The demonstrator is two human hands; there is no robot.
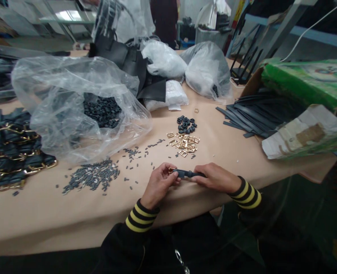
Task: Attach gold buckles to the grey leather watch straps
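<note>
Head view, strap (181,173), held crosswise; buckle (171,170) leftward

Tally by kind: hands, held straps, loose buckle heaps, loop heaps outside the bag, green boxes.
Left hand, right hand: 2
Held strap: 1
Loose buckle heap: 1
Loop heap outside the bag: 1
Green box: 1
Total: 6

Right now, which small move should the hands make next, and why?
Perhaps the right hand should gently draw the dark strap snug while the left hand steadies the gold buckle, since the left hand holds the strap at its buckle end and the right hand grips it farther along.
</note>
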